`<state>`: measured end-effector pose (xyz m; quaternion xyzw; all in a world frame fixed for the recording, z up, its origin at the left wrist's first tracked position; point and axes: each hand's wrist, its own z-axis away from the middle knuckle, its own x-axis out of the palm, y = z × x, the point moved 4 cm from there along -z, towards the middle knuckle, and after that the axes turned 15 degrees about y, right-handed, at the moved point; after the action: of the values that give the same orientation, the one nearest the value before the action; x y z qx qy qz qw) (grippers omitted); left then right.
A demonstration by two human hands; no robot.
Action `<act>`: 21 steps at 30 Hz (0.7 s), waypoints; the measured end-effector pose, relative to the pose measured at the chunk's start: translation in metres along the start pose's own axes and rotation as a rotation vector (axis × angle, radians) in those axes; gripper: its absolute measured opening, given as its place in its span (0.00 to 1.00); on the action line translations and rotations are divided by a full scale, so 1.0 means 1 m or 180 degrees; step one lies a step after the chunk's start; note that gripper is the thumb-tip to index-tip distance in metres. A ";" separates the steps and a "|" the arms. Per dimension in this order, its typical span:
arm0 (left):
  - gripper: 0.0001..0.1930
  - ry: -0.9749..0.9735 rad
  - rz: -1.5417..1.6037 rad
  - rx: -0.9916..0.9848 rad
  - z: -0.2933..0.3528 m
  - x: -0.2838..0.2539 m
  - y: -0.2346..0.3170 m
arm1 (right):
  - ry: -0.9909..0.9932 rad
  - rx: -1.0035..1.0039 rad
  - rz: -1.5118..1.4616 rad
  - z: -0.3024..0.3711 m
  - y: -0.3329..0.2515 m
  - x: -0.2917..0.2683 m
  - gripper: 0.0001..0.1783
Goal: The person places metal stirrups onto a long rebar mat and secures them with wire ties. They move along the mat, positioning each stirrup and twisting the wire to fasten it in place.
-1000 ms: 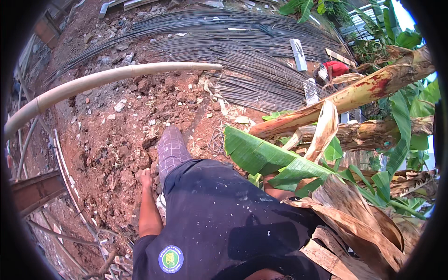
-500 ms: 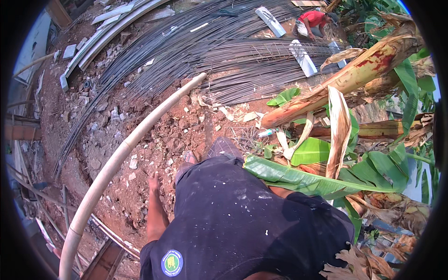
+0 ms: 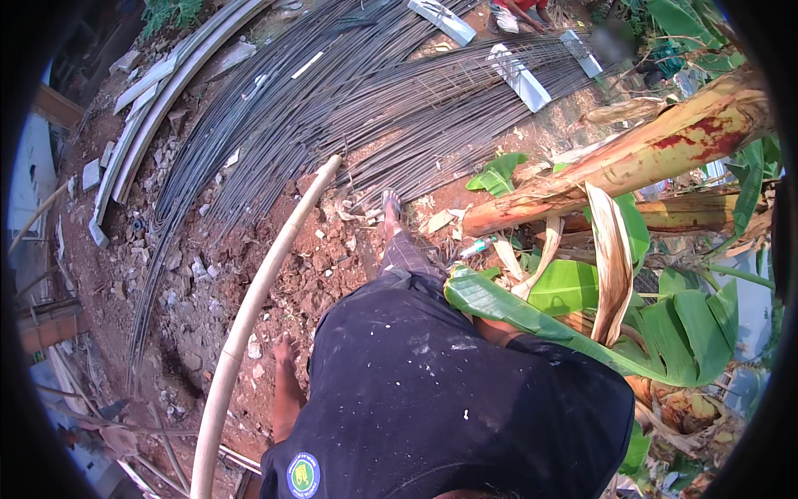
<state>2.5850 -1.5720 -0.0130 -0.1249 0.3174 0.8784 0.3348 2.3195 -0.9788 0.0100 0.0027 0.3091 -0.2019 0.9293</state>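
Observation:
My left hand [image 3: 285, 349] hangs low beside my dark shirt, over the reddish soil. Its small visible fingers look loosely apart, with nothing in them. A long pale bamboo pole [image 3: 258, 287] slants past on the left, apart from that hand. My right forearm [image 3: 497, 331] shows only in part below a broad green banana leaf [image 3: 532, 320]. The leaf and the shirt hide my right hand. One of my feet [image 3: 391, 206] is forward on the ground, near the ends of long thin steel bars [image 3: 291, 125].
A banana trunk [image 3: 598, 170] leans in from the right, with a dry brown leaf [image 3: 611, 266] hanging beside it. White blocks [image 3: 519, 79] lie on the bars. Long pale beams [image 3: 158, 100] and rubble lie at left. Another person's hand and sleeve [image 3: 519, 10] show at the top.
My foot has stepped forward toward the steel bars. The bars, beams and other person have shifted up and left in view. My left hand still hangs at my side.

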 end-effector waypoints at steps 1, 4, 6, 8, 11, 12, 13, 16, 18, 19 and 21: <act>0.11 -0.0225 -0.0091 0.0086 0.006 0.029 0.002 | 0.0003 -0.0099 -0.0003 -0.036 -0.025 -0.015 0.33; 0.13 -0.0528 -0.0329 0.0098 0.020 0.117 0.006 | 0.0038 -0.0341 0.0080 -0.149 -0.092 -0.066 0.32; 0.15 -0.0610 -0.0366 0.0156 0.017 0.190 0.026 | 0.0157 -0.0512 0.0278 -0.237 -0.125 -0.111 0.32; 0.16 -0.0721 -0.0404 0.0332 0.011 0.262 0.057 | 0.0466 -0.0695 0.0812 -0.329 -0.138 -0.166 0.32; 0.18 -0.0366 -0.0392 0.0772 -0.004 0.280 0.102 | 0.0344 -0.0489 0.0383 -0.336 -0.280 -0.265 0.27; 0.19 -0.0625 -0.0426 0.0981 -0.006 0.324 0.135 | 0.1102 -0.0734 -0.0398 -0.369 -0.255 -0.304 0.26; 0.20 -0.0765 -0.0348 0.1116 0.007 0.365 0.181 | 0.1485 -0.0823 -0.0544 -0.393 -0.249 -0.344 0.25; 0.21 -0.0844 -0.0112 0.0729 0.022 0.431 0.294 | 0.1280 -0.0752 -0.1676 -0.420 -0.300 -0.442 0.22; 0.23 -0.0832 -0.0361 0.1070 0.020 0.469 0.361 | 0.1530 -0.0987 -0.2202 -0.399 -0.335 -0.492 0.20; 0.23 -0.1036 -0.0328 0.1186 0.014 0.488 0.390 | 0.1669 -0.1075 -0.2461 -0.399 -0.340 -0.510 0.19; 0.21 -0.0678 -0.0537 0.1150 -0.005 0.528 0.440 | 0.1521 -0.0917 -0.3004 -0.413 -0.324 -0.516 0.18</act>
<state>1.8979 -1.5592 -0.0365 0.0045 0.4208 0.7844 0.4557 1.5854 -1.0300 0.0120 -0.2177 0.5038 -0.5463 0.6327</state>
